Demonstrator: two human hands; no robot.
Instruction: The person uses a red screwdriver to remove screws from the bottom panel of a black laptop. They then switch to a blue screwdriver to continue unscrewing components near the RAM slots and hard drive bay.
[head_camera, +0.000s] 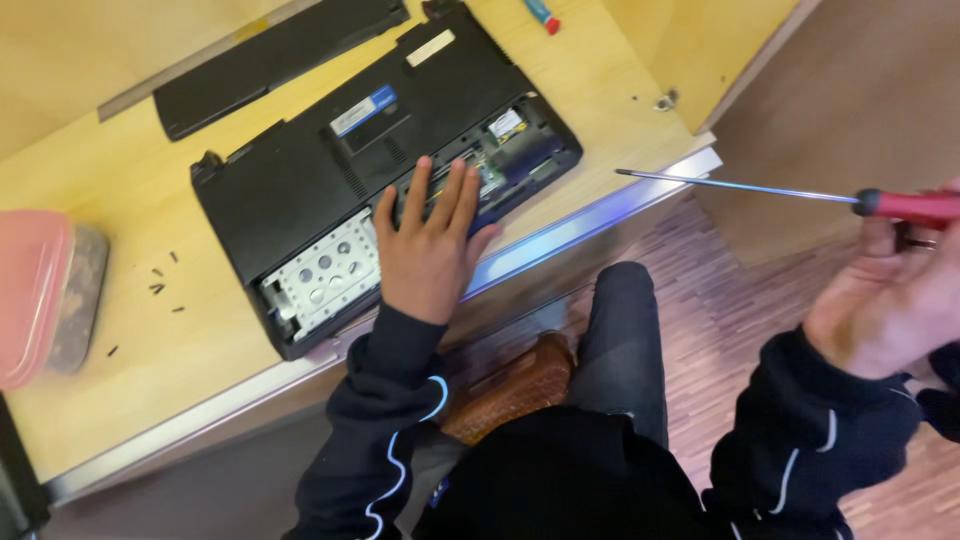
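At the far left edge of your pale wooden desk (120, 200) sits a pink lidded container (30, 295), and just to its right a few small dark screws (160, 285) lie scattered on the wood. Beyond them, toward the back of the desk, a long black battery pack (280, 60) lies apart from an upside-down black laptop (300, 180), whose bottom cover is off so that a silver perforated drive bay (325, 272) and a green circuit board (500, 130) show. Your left hand (430, 250) rests flat on the laptop's near edge, fingers spread and apart, gripping nothing. Your knee in dark trousers (625, 340) shows below the desk edge, above a reddish wood floor. At the far right, away from the desk, your right hand (885, 310) is closed around the red handle of a long-shafted screwdriver (760, 188), its thin metal tip pointing left toward the laptop but well apart from it.
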